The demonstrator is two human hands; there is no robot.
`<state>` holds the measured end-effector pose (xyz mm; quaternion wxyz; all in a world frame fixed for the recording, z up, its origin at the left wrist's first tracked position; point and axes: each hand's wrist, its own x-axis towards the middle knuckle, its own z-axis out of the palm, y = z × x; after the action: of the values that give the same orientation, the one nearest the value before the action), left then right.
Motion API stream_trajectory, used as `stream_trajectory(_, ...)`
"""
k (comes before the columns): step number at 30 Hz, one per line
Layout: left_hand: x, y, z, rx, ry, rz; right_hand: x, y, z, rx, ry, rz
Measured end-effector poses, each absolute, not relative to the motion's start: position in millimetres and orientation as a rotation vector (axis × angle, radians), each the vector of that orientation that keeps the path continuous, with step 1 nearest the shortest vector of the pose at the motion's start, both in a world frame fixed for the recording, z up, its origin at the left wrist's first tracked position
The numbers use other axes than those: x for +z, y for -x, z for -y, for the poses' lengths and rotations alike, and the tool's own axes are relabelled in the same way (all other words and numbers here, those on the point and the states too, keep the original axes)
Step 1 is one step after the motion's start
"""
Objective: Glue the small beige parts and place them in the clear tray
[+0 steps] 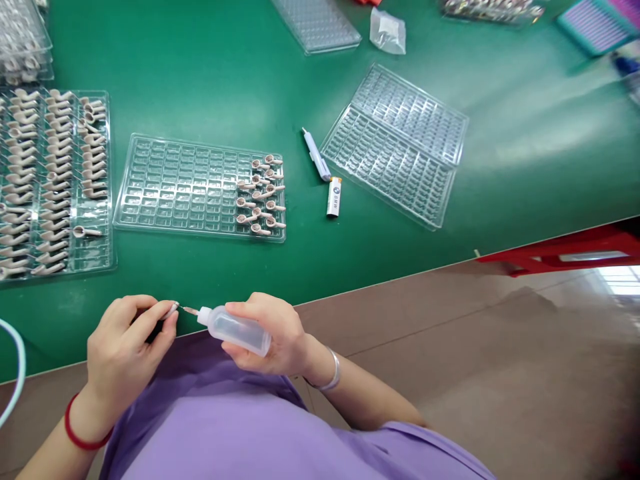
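Note:
My left hand (127, 340) pinches a small beige earbud-like shell (171, 310) between thumb and forefinger, over the front edge of the table. Fingers cover most of that shell. My right hand (273, 333) is wrapped round a translucent squeeze bottle (233, 327), which lies nearly level and points left. Its thin needle tip comes up close to the shell; whether they touch I cannot tell. Beyond both hands, a clear blister tray (185, 183) holds several similar shells (260, 197) at its right end, cup side up.
Trays of beige shells (57, 180) stand at left, with stacked trays (23, 43) behind. A white pen-like tool (316, 157) and a lighter (334, 197) lie mid-table. Clear trays (400, 147) overlap to the right. A red stool (565, 250) stands beyond the table edge.

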<state>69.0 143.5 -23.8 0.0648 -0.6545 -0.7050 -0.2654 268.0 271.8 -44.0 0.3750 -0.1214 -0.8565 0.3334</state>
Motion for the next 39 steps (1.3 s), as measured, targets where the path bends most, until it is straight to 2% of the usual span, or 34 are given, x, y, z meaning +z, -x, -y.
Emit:
stream_trajectory(8, -24, -69, -144, -0.820, 1.976, 2.128, -47, -271, -270, 0.859, 0.334, 2.166)
stream_trajectory(11, -23, -69, -144, -0.852, 1.958, 2.179, -46, -275, -270, 1.005, 0.358, 2.085)
stream_trajectory(15, -13, -77, -134, -1.057, 1.882, 2.354, -41, -275, -265, 1.306, 0.516, 1.906)
stream_trajectory(18, -4, -90, -122, -1.322, 1.879, 2.563, -39, -269, -254, 1.365, 0.557, 1.886)
stream_trajectory(22, -3, -107, -111, -1.721, 1.619, 3.059, -43, -260, -237, 1.282, 0.414, 1.974)
stream_trajectory(27, -20, -117, -107, -2.166, 0.619, 3.660, -53, -257, -226, 0.997, 0.328, 2.050)
stream_trajectory(32, -31, -123, -110, -2.355, -0.067, 3.648, -62, -257, -224, 0.758, 0.375, 2.140)
stream_trajectory(39, -35, -126, -121, -2.411, -0.248, 3.554, -66, -256, -221, 0.737, 0.411, 2.144)
